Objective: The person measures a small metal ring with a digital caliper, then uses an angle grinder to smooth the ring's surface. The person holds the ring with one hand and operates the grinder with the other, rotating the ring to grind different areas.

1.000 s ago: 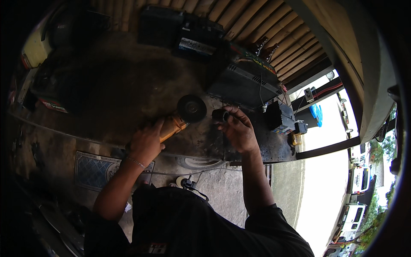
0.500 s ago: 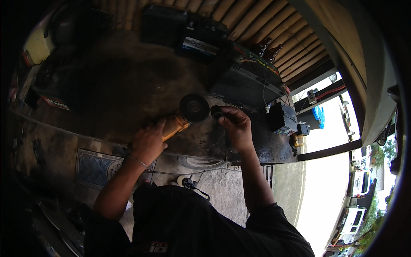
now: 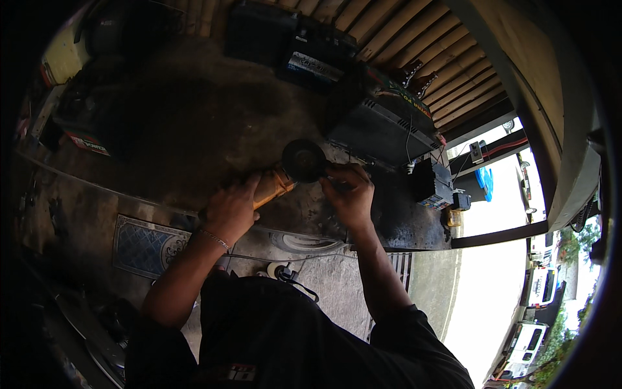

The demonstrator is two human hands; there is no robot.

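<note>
My left hand (image 3: 234, 206) is closed around the yellow-orange body of an angle grinder (image 3: 275, 188), which is tilted up and to the right over the dark workbench (image 3: 194, 168). A black round disc (image 3: 303, 161) is on the grinder's head, its flat face toward me. My right hand (image 3: 350, 194) is closed in a pinch at the disc's right edge. The small dark round piece it held a moment earlier is now mostly hidden by the fingers and disc; whether it touches the disc I cannot tell.
Car batteries (image 3: 317, 65) stand along the slatted back wall. To the right are a large black case (image 3: 382, 129), a smaller battery (image 3: 432, 183) and two brown bottles (image 3: 424, 84). Another battery (image 3: 87, 139) sits at left. Below the bench's front edge, a cord (image 3: 311, 258) runs across.
My right hand has moved slightly left and down, bringing its fingers to the disc's edge. The grinder has shifted a little to the right in my left hand.
</note>
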